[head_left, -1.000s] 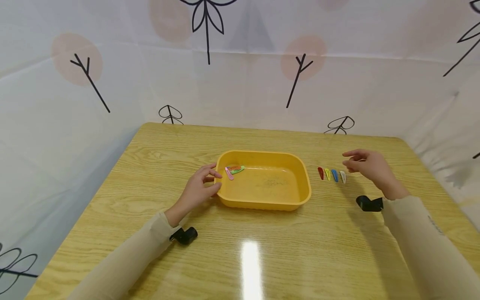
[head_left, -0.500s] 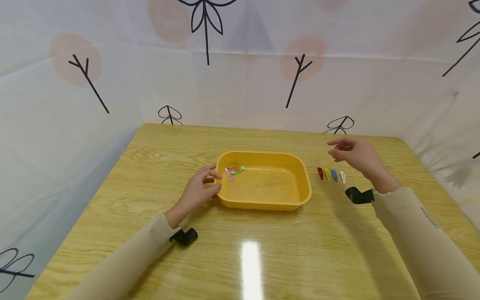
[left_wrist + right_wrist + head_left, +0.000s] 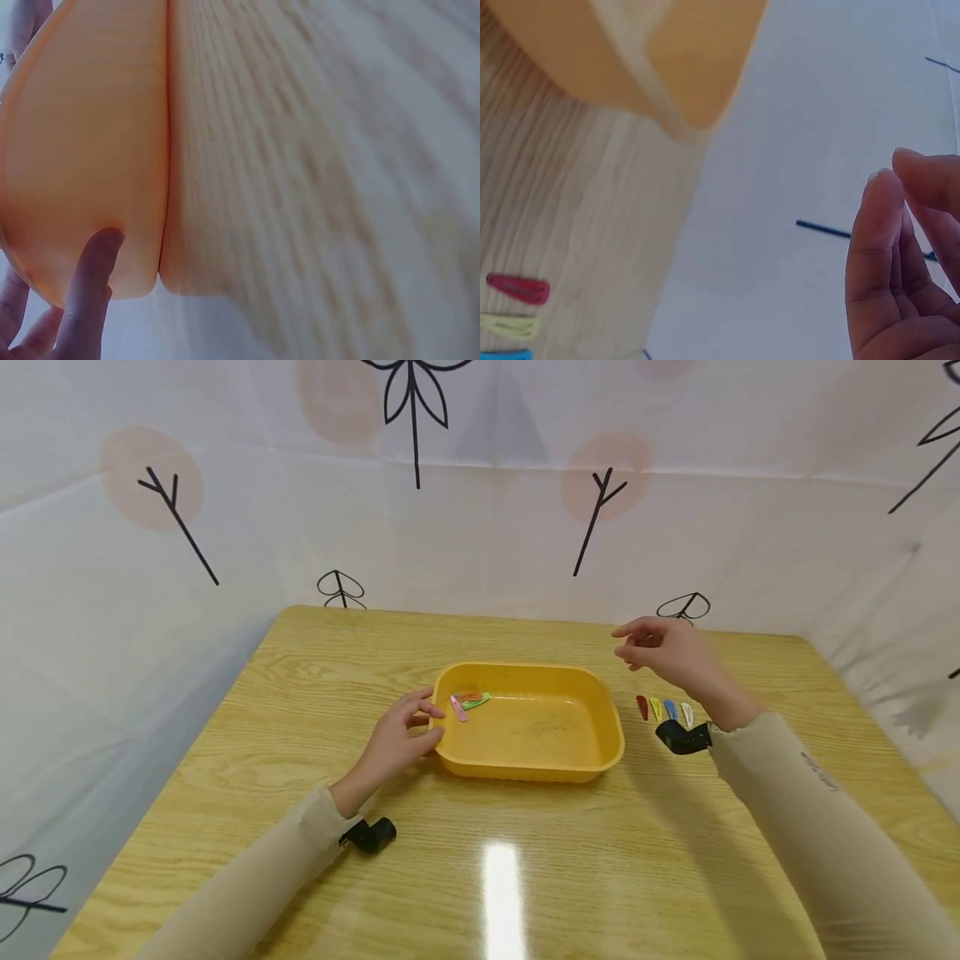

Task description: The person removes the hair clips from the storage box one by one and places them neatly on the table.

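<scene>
My left grip (image 3: 401, 735) curls round the left end of the yellow tray (image 3: 525, 773), whose plastic looks light and fairly stiff; I'd hold it by its rim. My right grip (image 3: 671, 653) hangs raised near the red clip (image 3: 642, 707), yellow clip (image 3: 656, 708), blue clip (image 3: 671, 707) and white clip (image 3: 687, 714), lined up on the table (image 3: 562, 852) right of the tray; its tips nearly meet, and I can't tell whether they pinch anything. Each looks light, slick, springy: I'd pinch the long edges.
</scene>
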A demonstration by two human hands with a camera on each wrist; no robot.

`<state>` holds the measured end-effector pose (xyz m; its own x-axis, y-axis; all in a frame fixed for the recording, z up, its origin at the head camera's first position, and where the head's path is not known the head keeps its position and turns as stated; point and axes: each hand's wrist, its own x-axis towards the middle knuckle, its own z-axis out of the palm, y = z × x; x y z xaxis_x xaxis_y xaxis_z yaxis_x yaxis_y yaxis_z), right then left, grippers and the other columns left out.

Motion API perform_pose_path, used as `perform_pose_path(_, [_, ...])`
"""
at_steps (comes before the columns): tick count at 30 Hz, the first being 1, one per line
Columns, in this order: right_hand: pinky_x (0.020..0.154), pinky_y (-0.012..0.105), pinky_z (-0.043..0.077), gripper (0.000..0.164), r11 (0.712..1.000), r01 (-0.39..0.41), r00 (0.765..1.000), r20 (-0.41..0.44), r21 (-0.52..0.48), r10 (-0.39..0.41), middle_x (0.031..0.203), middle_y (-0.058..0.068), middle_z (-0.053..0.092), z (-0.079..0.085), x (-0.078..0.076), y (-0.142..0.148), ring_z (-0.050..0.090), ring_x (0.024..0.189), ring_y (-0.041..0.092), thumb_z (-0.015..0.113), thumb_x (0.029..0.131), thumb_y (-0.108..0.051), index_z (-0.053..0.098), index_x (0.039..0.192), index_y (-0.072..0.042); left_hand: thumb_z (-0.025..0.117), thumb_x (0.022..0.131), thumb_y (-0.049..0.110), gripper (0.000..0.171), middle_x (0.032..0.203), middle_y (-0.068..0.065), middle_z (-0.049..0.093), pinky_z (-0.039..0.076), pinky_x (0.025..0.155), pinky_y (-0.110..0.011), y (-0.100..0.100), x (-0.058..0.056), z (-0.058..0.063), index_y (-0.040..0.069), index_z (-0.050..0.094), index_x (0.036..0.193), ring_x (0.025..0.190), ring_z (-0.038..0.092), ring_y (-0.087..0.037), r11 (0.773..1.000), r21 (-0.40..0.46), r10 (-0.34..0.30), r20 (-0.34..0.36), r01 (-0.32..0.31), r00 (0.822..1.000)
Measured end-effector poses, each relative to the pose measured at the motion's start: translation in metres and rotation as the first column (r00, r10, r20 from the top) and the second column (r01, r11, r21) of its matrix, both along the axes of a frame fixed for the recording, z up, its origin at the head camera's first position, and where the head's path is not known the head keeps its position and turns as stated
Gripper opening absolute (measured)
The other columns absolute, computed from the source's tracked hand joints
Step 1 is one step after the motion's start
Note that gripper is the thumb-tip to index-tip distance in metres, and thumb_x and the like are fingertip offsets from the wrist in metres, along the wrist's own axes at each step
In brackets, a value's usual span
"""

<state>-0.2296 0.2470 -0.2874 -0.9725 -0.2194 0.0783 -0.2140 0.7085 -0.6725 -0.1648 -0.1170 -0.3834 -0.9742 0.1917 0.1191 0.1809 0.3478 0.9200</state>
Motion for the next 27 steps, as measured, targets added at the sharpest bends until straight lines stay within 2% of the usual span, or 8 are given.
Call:
perform_pose_path(1, [0.070, 0.030, 0.049, 0.030, 1.000, -0.007, 1.000, -0.002, -0.001, 0.007, 0.090, 0.012, 0.063, 0.000, -0.001, -0.004, 0.061, 0.072, 0.019, 0.063, 0.090, -0.023, 0.062, 0.114, -0.005, 0.066, 0.083, 0.004, 0.018, 0.143, -0.015, 0.037, 0.056, 0.067, -0.032, -0.001, -0.003, -0.005, -0.004, 0.060, 0.099, 0.107, 0.055, -0.038, 1.000, 0.003, 0.002, -0.001, -0.002, 1.000])
perform_pose_path(3, [0.070, 0.030, 0.049, 0.028, 1.000, -0.023, 1.000, -0.002, -0.014, 0.023, 0.089, 0.013, 0.062, 0.000, -0.003, -0.011, 0.061, 0.072, 0.020, 0.063, 0.090, -0.021, 0.062, 0.113, -0.005, 0.066, 0.083, 0.006, 0.018, 0.142, -0.013, 0.037, 0.056, 0.067, -0.031, -0.002, -0.004, -0.008, -0.001, 0.060, 0.098, 0.107, 0.055, -0.037, 1.000, 0.008, 0.002, -0.008, -0.002, 1.000])
perform_pose_path(9, [0.067, 0.030, 0.051, 0.027, 0.996, -0.078, 0.997, -0.014, -0.031, 0.077, 0.088, 0.014, 0.061, -0.004, -0.009, -0.027, 0.061, 0.071, 0.021, 0.063, 0.090, -0.018, 0.063, 0.113, -0.003, 0.066, 0.083, 0.007, 0.015, 0.141, -0.010, 0.040, 0.055, 0.070, -0.030, -0.002, -0.004, -0.007, 0.003, 0.061, 0.097, 0.104, 0.057, -0.034, 1.000, -0.004, 0.002, -0.032, -0.002, 0.999])
perform_pose_path(13, [0.072, 0.035, 0.052, 0.028, 0.993, -0.109, 0.994, -0.004, -0.042, 0.109, 0.087, 0.013, 0.060, -0.008, -0.012, -0.038, 0.061, 0.075, 0.029, 0.063, 0.089, -0.018, 0.062, 0.113, -0.003, 0.067, 0.083, 0.007, 0.015, 0.141, -0.008, 0.040, 0.055, 0.070, -0.029, -0.001, -0.003, -0.006, 0.004, 0.061, 0.096, 0.104, 0.057, -0.033, 1.000, -0.002, 0.005, -0.020, -0.005, 1.000])
perform_pose_path(17, [0.073, 0.042, 0.051, 0.028, 0.987, -0.147, 0.989, 0.007, -0.063, 0.148, 0.087, 0.012, 0.060, -0.014, -0.018, -0.047, 0.060, 0.077, 0.035, 0.064, 0.089, -0.016, 0.062, 0.113, -0.003, 0.067, 0.083, 0.006, 0.015, 0.141, -0.010, 0.039, 0.055, 0.070, -0.030, -0.001, -0.004, -0.006, 0.003, 0.061, 0.097, 0.105, 0.057, -0.034, 1.000, -0.014, 0.003, -0.029, -0.003, 1.000])
perform_pose_path(21, [0.071, 0.044, 0.051, 0.027, 0.978, -0.189, 0.981, 0.025, -0.087, 0.191, 0.088, 0.012, 0.060, -0.022, -0.023, -0.055, 0.058, 0.079, 0.036, 0.064, 0.089, -0.015, 0.063, 0.113, -0.004, 0.067, 0.083, 0.006, 0.018, 0.142, -0.012, 0.038, 0.055, 0.072, -0.031, -0.002, -0.004, -0.007, 0.001, 0.061, 0.098, 0.106, 0.056, -0.036, 1.000, -0.023, 0.003, -0.030, -0.004, 1.000])
perform_pose_path(24, [0.073, 0.045, 0.052, 0.026, 0.969, -0.217, 0.974, 0.036, -0.122, 0.223, 0.089, 0.013, 0.060, -0.027, -0.026, -0.063, 0.059, 0.080, 0.037, 0.065, 0.088, -0.013, 0.063, 0.112, -0.003, 0.066, 0.083, 0.005, 0.019, 0.142, -0.015, 0.037, 0.055, 0.073, -0.034, -0.001, -0.002, -0.003, -0.003, 0.061, 0.100, 0.107, 0.055, -0.038, 1.000, -0.023, 0.003, -0.021, -0.003, 1.000])
perform_pose_path(27, [0.075, 0.048, 0.051, 0.026, 0.957, -0.251, 0.965, 0.042, -0.147, 0.260, 0.089, 0.013, 0.059, -0.031, -0.027, -0.070, 0.059, 0.081, 0.037, 0.065, 0.087, -0.010, 0.063, 0.112, -0.002, 0.064, 0.083, 0.002, 0.019, 0.142, -0.019, 0.036, 0.054, 0.075, -0.035, 0.002, 0.005, 0.010, -0.006, 0.059, 0.100, 0.106, 0.055, -0.040, 1.000, -0.027, -0.002, -0.019, 0.001, 1.000])
